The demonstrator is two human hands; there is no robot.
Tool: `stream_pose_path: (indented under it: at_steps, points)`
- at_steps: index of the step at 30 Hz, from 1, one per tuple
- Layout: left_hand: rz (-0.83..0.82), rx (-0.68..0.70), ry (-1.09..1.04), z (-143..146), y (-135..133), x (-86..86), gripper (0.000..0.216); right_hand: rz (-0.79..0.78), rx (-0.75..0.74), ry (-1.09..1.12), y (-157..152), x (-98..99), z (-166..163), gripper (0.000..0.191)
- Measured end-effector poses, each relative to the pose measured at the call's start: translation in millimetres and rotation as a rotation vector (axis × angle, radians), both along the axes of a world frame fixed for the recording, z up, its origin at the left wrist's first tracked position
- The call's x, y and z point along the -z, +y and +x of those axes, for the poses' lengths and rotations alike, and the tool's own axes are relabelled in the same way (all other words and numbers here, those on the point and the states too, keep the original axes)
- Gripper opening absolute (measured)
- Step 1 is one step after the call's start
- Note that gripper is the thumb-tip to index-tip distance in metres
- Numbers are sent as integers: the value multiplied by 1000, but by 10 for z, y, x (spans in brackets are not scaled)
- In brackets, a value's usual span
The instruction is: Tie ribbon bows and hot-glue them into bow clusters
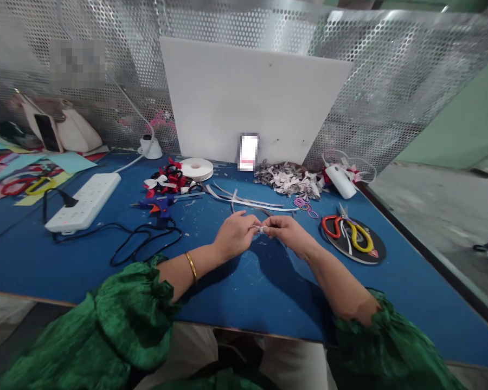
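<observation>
My left hand (235, 234) and my right hand (287, 232) meet above the blue table (244, 281), fingers pinched together on a small folded piece of white ribbon (261, 229). Both wrists come out of green ruffled sleeves, and a gold bangle sits on the left wrist. Loose white ribbon strips (244, 199) lie just beyond my hands. A pile of finished small ribbon bows (288, 179) rests further back. The ribbon piece is mostly hidden by my fingertips.
A blue glue gun (158, 206) with black cord lies to the left, near a white power strip (85, 200) and a white ribbon roll (197, 169). Red-and-yellow scissors (347, 230) rest on a dark disc to the right. A white board (252, 97) leans on perforated metal.
</observation>
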State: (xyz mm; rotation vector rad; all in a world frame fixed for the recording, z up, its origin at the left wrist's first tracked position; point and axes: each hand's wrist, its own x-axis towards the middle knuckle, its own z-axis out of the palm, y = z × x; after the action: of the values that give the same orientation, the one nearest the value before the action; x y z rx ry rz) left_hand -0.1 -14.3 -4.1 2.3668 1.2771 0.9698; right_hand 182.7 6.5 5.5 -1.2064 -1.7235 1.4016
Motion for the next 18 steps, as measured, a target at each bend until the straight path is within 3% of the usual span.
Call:
stream_pose_path:
  at_steps: [4, 12, 18]
  points:
    - [-170, -70, -81, 7, -7, -22, 12, 92, 46, 12, 21, 44, -8, 19]
    - [-378, -88, -319, 7, 45, 2, 13, 567, 133, -172, -62, 44, -58, 15]
    - [-439, -71, -404, 22, 53, 20, 13, 620, 136, -191, -112, 7, -80, 17]
